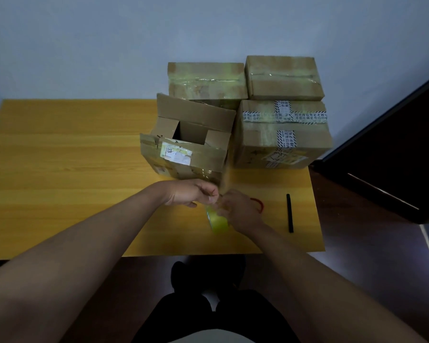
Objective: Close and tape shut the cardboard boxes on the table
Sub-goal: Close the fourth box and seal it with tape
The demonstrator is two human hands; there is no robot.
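An open cardboard box (pixel 186 147) stands on the yellow table (pixel 67 169), its far flap up and its side flaps folded inward. Right in front of it my right hand (pixel 238 211) holds a roll of clear yellowish tape (pixel 217 220). My left hand (pixel 193 193) pinches the free end of the tape just above the roll. Three taped boxes stand behind and beside the open one: one at the back (pixel 206 81), one at the back right (pixel 284 76), and a larger one (pixel 280 134) with printed tape on the right.
A black pen-like stick (pixel 289 212) lies on the table right of my hands. The table's right edge runs close to a dark piece of furniture (pixel 394 157). A wall rises behind the boxes. Bare tabletop stretches to the left.
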